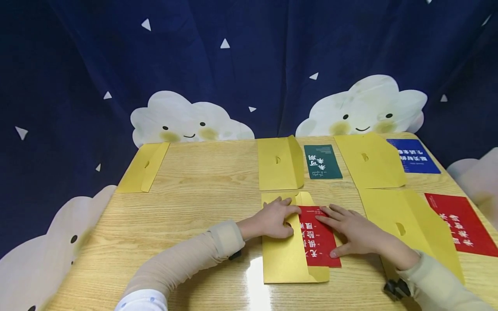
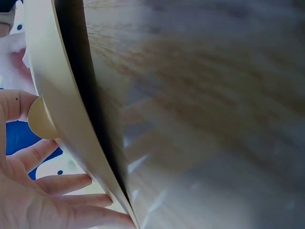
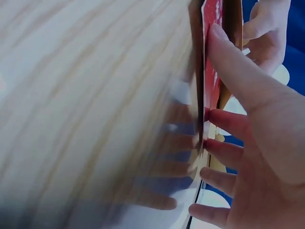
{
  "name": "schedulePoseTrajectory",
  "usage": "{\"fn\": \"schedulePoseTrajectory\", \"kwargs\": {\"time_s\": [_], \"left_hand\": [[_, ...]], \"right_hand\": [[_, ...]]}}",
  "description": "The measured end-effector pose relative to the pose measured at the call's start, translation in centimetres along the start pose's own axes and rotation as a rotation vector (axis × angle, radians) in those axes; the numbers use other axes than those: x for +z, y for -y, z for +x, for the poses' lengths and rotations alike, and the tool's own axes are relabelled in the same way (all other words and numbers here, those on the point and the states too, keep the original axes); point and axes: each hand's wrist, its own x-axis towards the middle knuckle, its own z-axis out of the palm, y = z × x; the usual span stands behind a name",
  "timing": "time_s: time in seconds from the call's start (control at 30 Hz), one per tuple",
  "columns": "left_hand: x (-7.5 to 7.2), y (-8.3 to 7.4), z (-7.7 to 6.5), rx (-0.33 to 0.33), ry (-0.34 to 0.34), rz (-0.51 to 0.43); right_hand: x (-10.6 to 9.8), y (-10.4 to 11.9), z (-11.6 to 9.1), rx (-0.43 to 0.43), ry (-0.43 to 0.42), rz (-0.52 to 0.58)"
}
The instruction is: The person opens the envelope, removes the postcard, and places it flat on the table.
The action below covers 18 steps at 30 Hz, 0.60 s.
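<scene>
A red card [image 1: 320, 244] with white lettering lies partly inside a yellow envelope [image 1: 285, 261], its right part sticking out over the envelope's flap side. My left hand [image 1: 274, 219] rests on the envelope with fingers spread, the index fingertip at the opening beside the card. From the right, my right hand [image 1: 355, 231] touches the card's exposed part, fingertips toward its far edge and thumb near its lower right corner. In the right wrist view the thumb lies along the red card [image 3: 212, 71], and the other fingers reach out fairly straight. The card's left part is hidden in the envelope.
Behind lie a yellow envelope [image 1: 274, 166] and a green card [image 1: 323, 162]. To the right are two more yellow envelopes [image 1: 375, 162], a blue card [image 1: 418, 162] and another red card [image 1: 467, 224]. One yellow envelope [image 1: 140, 170] sits at the wooden table's [image 1: 202, 190] far left.
</scene>
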Motion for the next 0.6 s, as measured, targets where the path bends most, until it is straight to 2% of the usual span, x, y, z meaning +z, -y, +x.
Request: {"fn": "schedulePoseTrajectory", "kwargs": {"time_s": [0.33,0.6], "left_hand": [[0.19,0.1,0.04,0.003,0.006,0.005],[0.33,0.18,0.07,0.007,-0.005,0.018]], "right_hand": [[0.06,-0.14,-0.29,0.031,-0.058,0.139],[0.85,-0.74,-0.41,0.024,-0.096,0.249]]}}
